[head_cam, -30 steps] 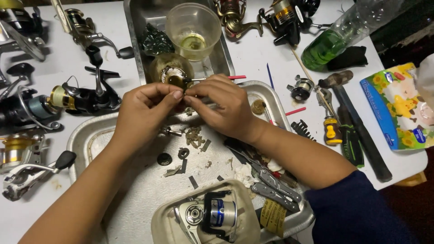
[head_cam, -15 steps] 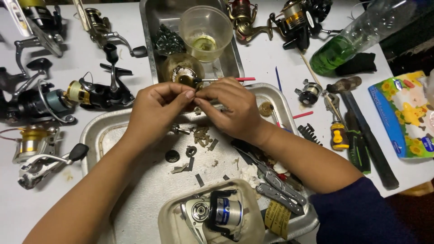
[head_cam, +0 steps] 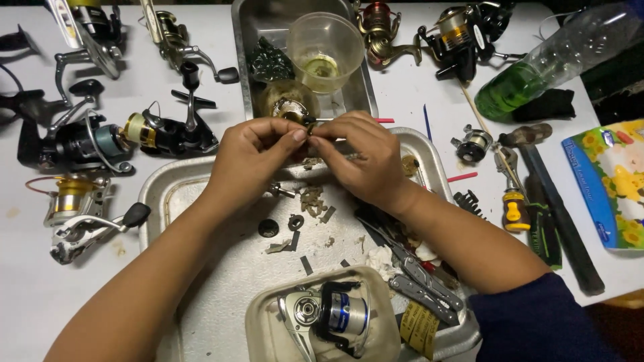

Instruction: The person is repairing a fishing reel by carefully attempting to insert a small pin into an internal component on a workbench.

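My left hand (head_cam: 251,161) and my right hand (head_cam: 359,157) meet fingertip to fingertip above the metal tray (head_cam: 168,188). Both pinch a small metal part (head_cam: 305,136), mostly hidden by the fingers. Below the hands, on the tray, lie small loose parts: a dark round disc (head_cam: 267,228), a ring (head_cam: 296,221) and bits of debris (head_cam: 312,200). A brass-coloured spool (head_cam: 288,104) sits just behind the fingers. In a shallow cream dish at the tray's front lies a silver and blue fishing reel (head_cam: 329,315).
Several fishing reels (head_cam: 80,144) lie on the white table at left and back. A clear plastic cup (head_cam: 325,43) stands in a steel tub. Folding pliers (head_cam: 419,278) lie on the tray; a hammer (head_cam: 550,194), a yellow screwdriver (head_cam: 513,204), a green bottle (head_cam: 543,64) and a coloured packet (head_cam: 610,181) lie right.
Both hands stay together on the small part, with only slight finger shifts. The view has drifted a little, so everything sits slightly lower and to the right.
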